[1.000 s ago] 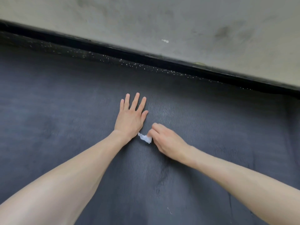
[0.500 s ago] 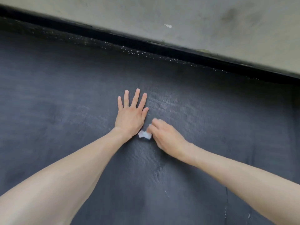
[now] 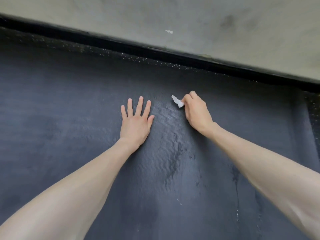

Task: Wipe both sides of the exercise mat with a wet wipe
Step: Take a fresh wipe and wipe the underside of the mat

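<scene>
A dark grey ribbed exercise mat (image 3: 60, 118) lies flat and fills most of the view. My left hand (image 3: 136, 121) rests palm down on it near the middle, fingers straight and spread. To its right, my right hand (image 3: 195, 111) pinches a small crumpled white wet wipe (image 3: 177, 101), which sticks out to the left of its curled fingers just above the mat. Wet streaks darken the mat between my forearms.
The mat's far edge (image 3: 155, 54) runs diagonally from upper left to right, with many white specks along it. Beyond it is a stained grey concrete floor (image 3: 190, 19) with a small white scrap (image 3: 169, 31). At the far right the mat's side edge (image 3: 310, 122) shows.
My right hand has moved with the wipe away from my left hand, up and to the right across the mat. My left hand has stayed flat in place.
</scene>
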The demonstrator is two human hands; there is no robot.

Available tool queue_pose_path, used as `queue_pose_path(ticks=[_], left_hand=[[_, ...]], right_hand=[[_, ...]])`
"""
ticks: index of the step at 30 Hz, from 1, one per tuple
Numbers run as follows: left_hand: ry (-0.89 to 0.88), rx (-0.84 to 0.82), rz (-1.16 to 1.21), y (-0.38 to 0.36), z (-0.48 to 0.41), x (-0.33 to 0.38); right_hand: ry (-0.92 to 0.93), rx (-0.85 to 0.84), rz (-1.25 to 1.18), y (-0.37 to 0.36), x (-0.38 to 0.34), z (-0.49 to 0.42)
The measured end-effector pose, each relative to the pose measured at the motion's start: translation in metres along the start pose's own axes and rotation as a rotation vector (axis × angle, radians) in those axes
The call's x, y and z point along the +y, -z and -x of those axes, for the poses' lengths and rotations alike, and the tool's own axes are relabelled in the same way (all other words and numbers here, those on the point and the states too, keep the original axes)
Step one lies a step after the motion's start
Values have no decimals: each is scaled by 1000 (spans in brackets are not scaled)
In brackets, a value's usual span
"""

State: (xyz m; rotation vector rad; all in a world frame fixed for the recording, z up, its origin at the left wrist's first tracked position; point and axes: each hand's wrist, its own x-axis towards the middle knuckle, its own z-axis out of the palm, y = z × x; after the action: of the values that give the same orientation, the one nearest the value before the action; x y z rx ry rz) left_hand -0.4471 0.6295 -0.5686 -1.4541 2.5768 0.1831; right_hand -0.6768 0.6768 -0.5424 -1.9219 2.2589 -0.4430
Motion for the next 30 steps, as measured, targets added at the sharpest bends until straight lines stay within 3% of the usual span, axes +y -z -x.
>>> queue_pose_path(ticks=[6,9,11,15,18,21,26,30], left_hand=[[16,-6,29,1,1,0],[16,22,16,-2,-1,1],[38,-39,56,5,4,3],[32,-20,74,2,14,1],[39,14,86,-9,22,0],[43,31,79,-12,19,1],[50,27,53,-9,20,0],[62,12,42,-10,20,1]], right_hand=[[436,-215,-62,-9,-70,100],[539,-244,0,-17,-63,87],[463,-150,52,-13,-42,54],[22,-19,103,7,14,-17],[-63,10,68,5,11,-13],[63,8,-6,-4,-14,24],[410,-191,-120,-15,-63,100],[583,-225,-64,-14,-52,79]])
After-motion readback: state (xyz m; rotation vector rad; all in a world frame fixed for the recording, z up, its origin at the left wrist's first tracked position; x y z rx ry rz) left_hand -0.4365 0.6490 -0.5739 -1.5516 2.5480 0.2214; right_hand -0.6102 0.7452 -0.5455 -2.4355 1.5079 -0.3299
